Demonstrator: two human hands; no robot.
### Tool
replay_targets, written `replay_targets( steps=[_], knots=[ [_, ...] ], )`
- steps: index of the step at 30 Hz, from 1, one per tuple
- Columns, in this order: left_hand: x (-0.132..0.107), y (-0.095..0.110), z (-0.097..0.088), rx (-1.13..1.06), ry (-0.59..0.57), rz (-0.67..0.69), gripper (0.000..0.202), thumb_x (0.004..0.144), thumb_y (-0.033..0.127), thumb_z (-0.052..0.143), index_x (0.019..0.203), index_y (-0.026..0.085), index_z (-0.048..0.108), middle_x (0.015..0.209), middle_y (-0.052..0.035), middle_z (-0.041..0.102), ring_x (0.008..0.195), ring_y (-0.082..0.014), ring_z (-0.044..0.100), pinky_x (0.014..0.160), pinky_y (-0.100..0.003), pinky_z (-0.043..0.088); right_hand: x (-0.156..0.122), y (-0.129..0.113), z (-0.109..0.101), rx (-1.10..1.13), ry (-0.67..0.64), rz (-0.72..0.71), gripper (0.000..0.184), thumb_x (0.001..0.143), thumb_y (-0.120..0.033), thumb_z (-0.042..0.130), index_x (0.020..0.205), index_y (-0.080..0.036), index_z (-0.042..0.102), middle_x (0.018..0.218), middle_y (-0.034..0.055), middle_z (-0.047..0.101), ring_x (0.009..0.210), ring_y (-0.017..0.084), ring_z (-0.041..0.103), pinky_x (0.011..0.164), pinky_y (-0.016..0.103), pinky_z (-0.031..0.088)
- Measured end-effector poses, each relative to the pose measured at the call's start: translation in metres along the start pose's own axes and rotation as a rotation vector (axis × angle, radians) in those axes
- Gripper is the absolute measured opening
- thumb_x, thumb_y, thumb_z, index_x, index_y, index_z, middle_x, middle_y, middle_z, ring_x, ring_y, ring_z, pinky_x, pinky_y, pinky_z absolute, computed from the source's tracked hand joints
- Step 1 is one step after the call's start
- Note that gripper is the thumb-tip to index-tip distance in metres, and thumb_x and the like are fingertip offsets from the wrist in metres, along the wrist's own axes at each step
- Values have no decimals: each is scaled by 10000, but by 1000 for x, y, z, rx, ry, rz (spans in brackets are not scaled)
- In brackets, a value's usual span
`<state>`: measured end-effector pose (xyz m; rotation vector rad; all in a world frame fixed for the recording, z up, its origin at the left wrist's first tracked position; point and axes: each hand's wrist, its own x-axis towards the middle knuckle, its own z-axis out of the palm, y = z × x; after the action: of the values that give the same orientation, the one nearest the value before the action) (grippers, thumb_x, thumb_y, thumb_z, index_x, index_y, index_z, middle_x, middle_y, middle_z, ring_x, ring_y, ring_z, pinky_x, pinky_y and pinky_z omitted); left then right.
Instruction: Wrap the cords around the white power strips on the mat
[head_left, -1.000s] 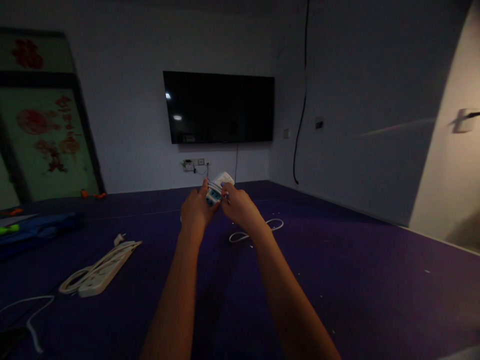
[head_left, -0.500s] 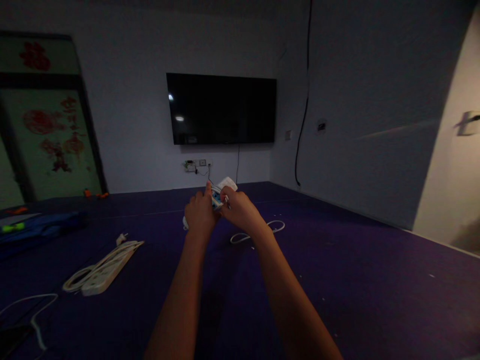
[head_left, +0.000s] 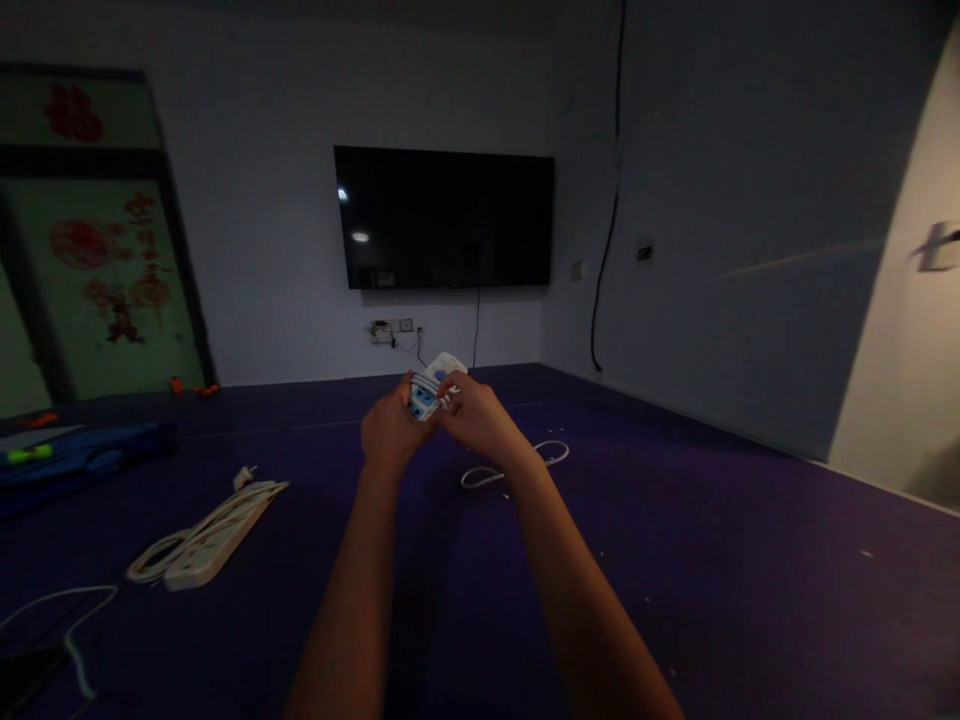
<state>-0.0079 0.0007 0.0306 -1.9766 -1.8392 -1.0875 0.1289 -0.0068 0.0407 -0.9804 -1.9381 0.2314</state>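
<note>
A white power strip (head_left: 448, 364) with blue sockets is held up ahead of me, tilted, with white cord wound across its middle. My left hand (head_left: 391, 425) is closed around its near left end. With pinched fingers, my right hand (head_left: 475, 410) grips the white power cord (head_left: 448, 399) against the strip's right side. The part of the strip inside my left palm is hidden. Behind my right wrist, a loose loop of white cord (head_left: 553, 447) lies on the purple surface; where it joins the strip cannot be seen.
To the left lies another white power strip (head_left: 199, 565) with its cord bundled on top and its plug (head_left: 244, 477) beyond. Blue cloth (head_left: 112, 450) lies farther left. A white cable (head_left: 71, 640) curves at the lower left. A television (head_left: 450, 218) hangs on the far wall.
The held strip has turned so more of its blue sockets and wound cord show. My left hand has shifted slightly left, its raised finger now lowered. My right hand stays at the cord.
</note>
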Motion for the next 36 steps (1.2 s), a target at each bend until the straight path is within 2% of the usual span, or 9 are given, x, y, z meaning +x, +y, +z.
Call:
replay_targets(
  steps=[6,14,16,19,20,22,28,32,36],
  knots=[
    [2,-11,-6,-46,59,-112,800,713,606,569,1389,214,398,1104,-170,672,1009,-323,632,766,-368,466,-1,10,5,453,-296,78,501,669,-86,630,1093,-202,390,577,-111,502,476,88,511,495,195,412],
    [4,-29,-7,-122,130,-226,688,714,667,532,1270,261,518,1014,-134,700,927,-311,652,699,-339,456,-2,23,13,374,-492,108,826,643,-5,649,1359,-233,305,634,-87,575,575,88,574,564,190,436],
    [4,-37,-10,-157,161,-238,669,709,686,522,1234,271,546,998,-122,703,906,-304,654,686,-335,455,-1,31,13,243,-558,184,638,680,-38,644,1265,-209,454,603,-71,573,544,91,558,526,191,419],
    [5,-50,-15,-143,169,-255,677,676,698,550,1194,262,574,979,-125,704,879,-309,652,678,-347,455,1,41,9,129,-701,242,82,793,-157,585,862,-145,627,562,-32,573,507,84,529,503,195,398],
    [5,-55,-17,-147,158,-247,674,668,696,559,1181,259,582,967,-122,706,870,-305,652,675,-346,455,1,42,6,123,-706,229,98,821,-189,559,761,-138,618,559,-24,572,500,80,516,501,195,387],
    [6,-61,-19,-192,123,-219,647,670,688,563,1153,259,599,941,-103,710,852,-285,654,671,-333,456,2,41,-1,108,-607,163,186,842,-213,532,686,-137,599,550,-27,552,489,73,483,496,196,359],
    [10,-68,-21,-284,-37,-64,546,677,607,596,1069,230,637,1035,-94,700,944,-262,643,739,-309,455,1,23,-23,130,-53,-83,139,836,-197,512,770,-144,622,593,-26,539,564,93,499,561,215,365],
    [8,-62,-25,-302,-279,47,488,630,588,640,933,207,675,901,-73,726,837,-256,664,687,-296,457,0,16,-28,238,202,-89,136,785,-213,561,875,-152,644,620,-16,582,586,113,551,590,235,406],
    [4,-48,-28,-376,-425,93,486,578,532,707,941,209,687,880,-40,733,811,-239,665,683,-286,454,1,18,-30,320,406,-80,127,716,-236,617,813,-158,641,668,8,633,626,137,598,621,255,444]
  ],
)
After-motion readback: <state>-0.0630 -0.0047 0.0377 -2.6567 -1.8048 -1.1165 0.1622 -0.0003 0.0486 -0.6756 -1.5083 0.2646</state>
